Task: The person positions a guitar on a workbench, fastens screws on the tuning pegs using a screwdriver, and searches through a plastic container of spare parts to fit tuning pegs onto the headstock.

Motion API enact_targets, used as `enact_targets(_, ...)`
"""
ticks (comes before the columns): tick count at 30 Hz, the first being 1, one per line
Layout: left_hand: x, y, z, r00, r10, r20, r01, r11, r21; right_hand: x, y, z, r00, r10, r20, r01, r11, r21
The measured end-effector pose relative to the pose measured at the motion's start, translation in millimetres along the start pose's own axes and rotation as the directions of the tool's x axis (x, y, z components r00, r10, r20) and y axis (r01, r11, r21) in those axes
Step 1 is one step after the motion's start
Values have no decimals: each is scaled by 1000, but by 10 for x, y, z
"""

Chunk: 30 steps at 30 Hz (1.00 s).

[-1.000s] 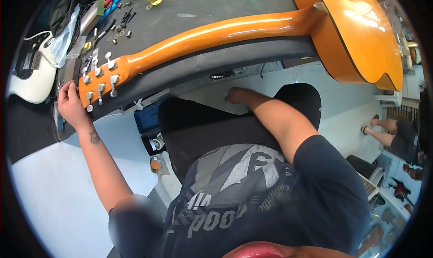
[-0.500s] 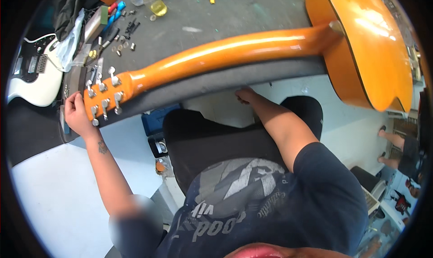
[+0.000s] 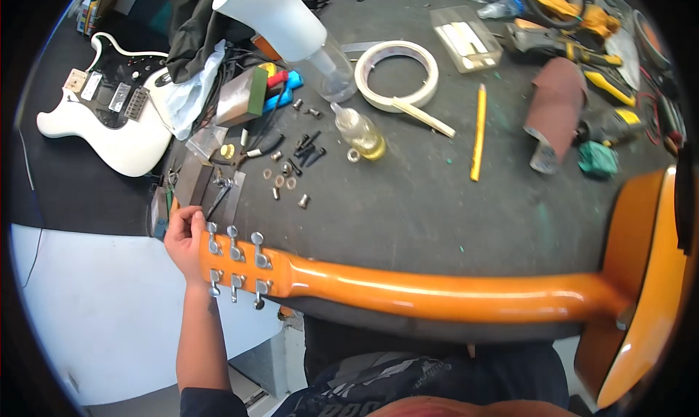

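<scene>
Looks much farther across the bench (image 3: 408, 220) than a moment ago, with many more tools now in sight and next to nothing of the right hand — too hidden below the neck to tell about its fingers. Leaves the guitar (image 3: 437, 294) as the thing in hand, back side up along the near edge. Left to right: one white electric guitar (image 3: 124, 126), well apart; one left hand (image 3: 184, 242), at the tip of the headstock (image 3: 244, 265), with fingers curled together and closed on its end; six tuning pegs (image 3: 258, 248), three a side; three washers (image 3: 279, 182) near the headstock; one oil bottle (image 3: 364, 136); one roll of tape (image 3: 363, 73); one pencil (image 3: 478, 133); one curled brown sheet (image 3: 557, 100) — beside one green lump (image 3: 598, 160).
</scene>
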State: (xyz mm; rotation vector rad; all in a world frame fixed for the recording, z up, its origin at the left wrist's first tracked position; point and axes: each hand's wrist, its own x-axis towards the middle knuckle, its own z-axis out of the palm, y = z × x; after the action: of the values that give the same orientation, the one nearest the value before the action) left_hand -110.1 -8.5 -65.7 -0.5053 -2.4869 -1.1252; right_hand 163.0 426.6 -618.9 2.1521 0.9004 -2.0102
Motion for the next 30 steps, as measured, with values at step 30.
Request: enact_targets(30, 5, 41, 56, 998, -1, -65, 1, 1000, -2, -1211, -249, -473, 886, -313, 342, 53, 801, 596)
